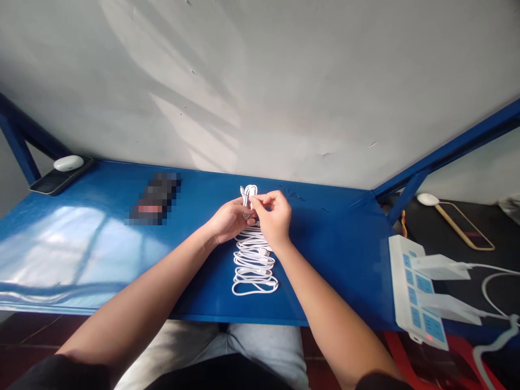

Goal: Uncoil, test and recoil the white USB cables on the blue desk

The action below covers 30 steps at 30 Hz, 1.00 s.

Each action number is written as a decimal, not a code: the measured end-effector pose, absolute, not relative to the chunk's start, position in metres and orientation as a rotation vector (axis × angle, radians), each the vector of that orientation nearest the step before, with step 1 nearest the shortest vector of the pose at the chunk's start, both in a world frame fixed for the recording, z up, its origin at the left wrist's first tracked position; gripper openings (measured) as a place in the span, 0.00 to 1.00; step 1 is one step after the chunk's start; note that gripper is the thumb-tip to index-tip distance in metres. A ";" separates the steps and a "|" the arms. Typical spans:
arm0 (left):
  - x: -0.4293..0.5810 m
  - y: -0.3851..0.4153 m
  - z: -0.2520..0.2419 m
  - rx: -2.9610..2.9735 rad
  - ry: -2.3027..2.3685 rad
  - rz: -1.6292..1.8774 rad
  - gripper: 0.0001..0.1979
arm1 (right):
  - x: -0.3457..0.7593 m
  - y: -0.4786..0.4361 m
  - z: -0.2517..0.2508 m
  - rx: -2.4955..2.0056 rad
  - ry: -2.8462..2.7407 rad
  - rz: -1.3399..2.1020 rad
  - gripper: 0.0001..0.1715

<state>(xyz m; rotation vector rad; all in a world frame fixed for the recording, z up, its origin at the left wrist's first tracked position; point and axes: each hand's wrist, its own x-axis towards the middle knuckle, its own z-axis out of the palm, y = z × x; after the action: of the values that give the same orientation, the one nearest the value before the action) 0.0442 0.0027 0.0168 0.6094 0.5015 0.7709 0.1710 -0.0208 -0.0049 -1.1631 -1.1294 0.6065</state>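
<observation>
A coiled white USB cable (pixel 251 190) is held up between my two hands, a thin dark band across its coil. My left hand (pixel 232 219) has its fingers closed around the lower part of the coil. From the right side, my right hand (pixel 274 214) pinches the coil with thumb and forefinger. Below the hands, several more coiled white cables (pixel 255 271) lie in a column on the blue table (pixel 333 260), partly overlapping. The far end of that column is hidden behind my hands.
A dark, blurred-out object (pixel 156 197) lies to the left. Farther left, a white mouse-like item (pixel 69 163) rests on a dark phone-shaped object (pixel 57 179). At the right edge is a power strip (pixel 414 287) with white chargers (pixel 441 267) plugged in. A grey wall (pixel 284 97) stands behind.
</observation>
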 end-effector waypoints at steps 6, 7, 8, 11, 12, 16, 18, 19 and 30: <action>0.045 0.003 0.015 0.651 0.510 0.833 0.10 | 0.179 -0.021 -0.001 -1.155 -1.284 0.532 0.19; 0.045 0.003 0.015 0.648 0.525 0.839 0.09 | 0.181 -0.021 0.000 -1.170 -1.329 0.487 0.19; 0.045 0.004 0.015 0.636 0.539 0.847 0.09 | 0.182 -0.021 0.001 -1.190 -1.378 0.435 0.19; 0.044 0.004 0.017 0.548 0.559 0.864 0.07 | 0.185 -0.022 0.005 -1.246 -1.517 0.301 0.18; 0.044 0.004 0.018 0.518 0.561 0.862 0.06 | 0.185 -0.023 0.006 -1.256 -1.552 0.272 0.18; 0.044 0.004 0.021 0.488 0.586 0.873 0.13 | 0.186 -0.024 0.013 -1.258 -1.646 0.246 0.18; 0.044 0.003 0.022 0.498 0.601 0.889 0.13 | 0.187 -0.025 0.016 -1.270 -1.665 0.254 0.18; 0.044 0.002 0.022 0.501 0.607 0.889 0.12 | 0.188 -0.025 0.017 -1.279 -1.665 0.255 0.18; 0.046 0.000 0.016 0.603 0.619 0.911 0.11 | 0.195 -0.020 0.006 -1.171 -1.317 0.663 0.16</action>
<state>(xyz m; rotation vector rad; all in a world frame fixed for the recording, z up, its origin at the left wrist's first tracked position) 0.0457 -0.0005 0.0165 0.6031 0.6191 0.9111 0.1950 -0.0205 0.0056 -1.1708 -1.3165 0.6635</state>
